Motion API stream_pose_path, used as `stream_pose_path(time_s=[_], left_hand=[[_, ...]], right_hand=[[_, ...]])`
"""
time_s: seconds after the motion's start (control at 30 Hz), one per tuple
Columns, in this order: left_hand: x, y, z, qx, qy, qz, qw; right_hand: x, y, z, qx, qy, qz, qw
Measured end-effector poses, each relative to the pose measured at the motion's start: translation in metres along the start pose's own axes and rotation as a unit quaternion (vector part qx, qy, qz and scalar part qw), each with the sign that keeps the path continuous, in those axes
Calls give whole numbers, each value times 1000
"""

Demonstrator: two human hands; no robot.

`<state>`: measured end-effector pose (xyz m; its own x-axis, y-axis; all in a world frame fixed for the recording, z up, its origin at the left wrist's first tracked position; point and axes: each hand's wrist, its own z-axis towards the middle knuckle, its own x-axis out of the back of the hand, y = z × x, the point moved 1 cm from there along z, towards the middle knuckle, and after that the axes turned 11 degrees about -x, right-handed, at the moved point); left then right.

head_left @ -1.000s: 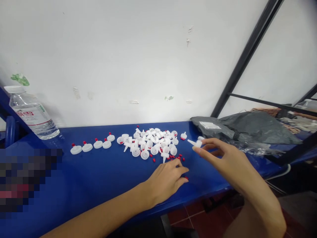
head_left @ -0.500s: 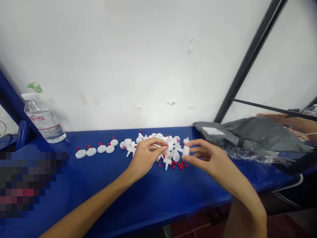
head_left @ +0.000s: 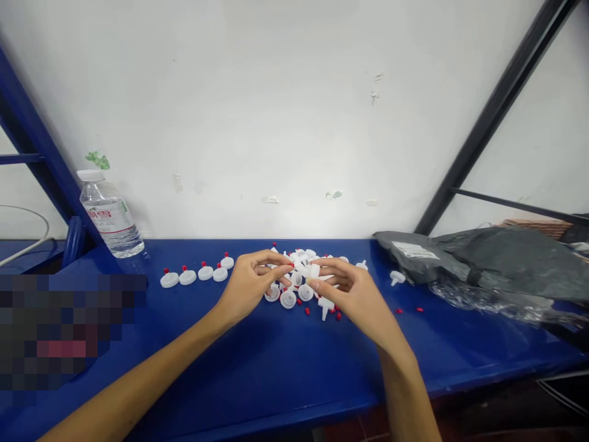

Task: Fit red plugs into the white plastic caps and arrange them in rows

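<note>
My left hand (head_left: 248, 282) pinches a small red tip cap (head_left: 291, 266) between thumb and fingertips. In my right hand (head_left: 354, 294) is a white nozzle cap (head_left: 314, 271), its spout turned left toward the red tip. The two parts meet or nearly meet; I cannot tell which. Beneath and behind both hands lies a heap of white nozzle caps (head_left: 288, 299), partly covered by my fingers. Loose red tip caps (head_left: 308, 312) are scattered around the heap. Left of it, several white nozzle caps with red tips (head_left: 188, 277) stand upright in a row.
A water bottle (head_left: 113, 215) stands at the back left against the wall. Grey plastic bags (head_left: 501, 258) and clear wrap (head_left: 488, 304) lie on the right of the blue table (head_left: 276, 368). A single nozzle cap (head_left: 397, 278) rests beside the bags. Something pixelated covers the left edge.
My right hand has brought the white nozzle cap left, close to the red tip cap in my left hand. The view has shifted, so the table's right part shows more.
</note>
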<state>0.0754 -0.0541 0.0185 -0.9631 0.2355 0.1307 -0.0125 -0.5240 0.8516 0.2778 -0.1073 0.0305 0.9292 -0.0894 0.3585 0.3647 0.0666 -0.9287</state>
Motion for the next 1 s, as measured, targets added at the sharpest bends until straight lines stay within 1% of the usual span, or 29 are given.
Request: stream_pose_path(time_s=[0.1, 0.27, 0.43, 0.53, 0.7, 0.9, 1.0], left_hand=[[3, 3, -1, -2, -5, 4, 1000], [2, 8, -4, -8, -16, 27, 999], [1, 3, -6, -28, -18, 38, 999], [0, 0, -7, -33, -22, 20, 999], [-2, -4, -8, -15, -37, -19, 999], [-5, -9, -12, -20, -25, -54, 998], [-6, -10, -13, -18, -13, -67, 998]], right_hand=[[-5, 0, 1, -5, 3, 8, 1000], [-4, 0, 0, -4, -6, 10, 1000], [-5, 3, 1, 1, -6, -4, 1000], [-6, 6, 3, 3, -9, -5, 1000], [-3, 7, 3, 6, -12, -15, 1000], [-3, 2, -1, 19, -10, -23, 1000], [-6, 3, -2, 9, 0, -27, 1000]])
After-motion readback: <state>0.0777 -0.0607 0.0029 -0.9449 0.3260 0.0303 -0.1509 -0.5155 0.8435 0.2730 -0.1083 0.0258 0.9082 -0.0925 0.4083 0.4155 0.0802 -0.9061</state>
